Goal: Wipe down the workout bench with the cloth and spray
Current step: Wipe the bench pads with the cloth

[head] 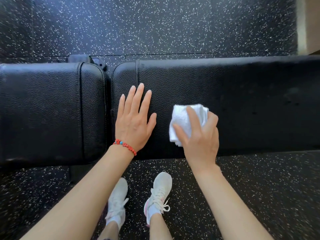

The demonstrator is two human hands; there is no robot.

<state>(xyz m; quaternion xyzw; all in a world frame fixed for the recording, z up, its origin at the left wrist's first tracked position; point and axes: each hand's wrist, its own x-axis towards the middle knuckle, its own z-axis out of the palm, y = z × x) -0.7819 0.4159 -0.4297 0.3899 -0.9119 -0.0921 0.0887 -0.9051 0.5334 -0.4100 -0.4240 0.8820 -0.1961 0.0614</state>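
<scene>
— Where's the cloth?

— The bunched white terry cloth point(183, 122) sits on the black pebbled-leather workout bench point(242, 104), on the longer pad, close to that pad's near edge and not far from its left end. The right hand point(199, 135) is on top of it, fingers point(194, 120) curled down over the cloth and gripping it, thumb along its left side.

— Which way does the cloth lie?

— It's crumpled, so there's only a loose long axis, running from the near edge toward the far edge, leaning slightly right. One folded corner pokes out past the fingertips toward the far edge.

— And the bench?

— Its long axis runs left to right. It has two pads with a narrow gap point(109, 108) between them: the shorter pad point(43, 111) on the left, the longer one stretching to the right edge of view. Stitched seams cross each pad near the gap.

— The other hand?

— The left hand point(133, 123) lies flat and open on the longer pad, just right of the gap, fingers spread and pointing to the far edge, holding nothing. A red beaded bracelet point(124, 146) circles that wrist. The two hands are near each other but apart.

— Any writing or labels?

— None readable on cloth or bench.

— Around it?

— Black rubber floor with white flecks point(155, 28), and a pair of white laced trainers point(161, 193) just off the near edge.
</scene>
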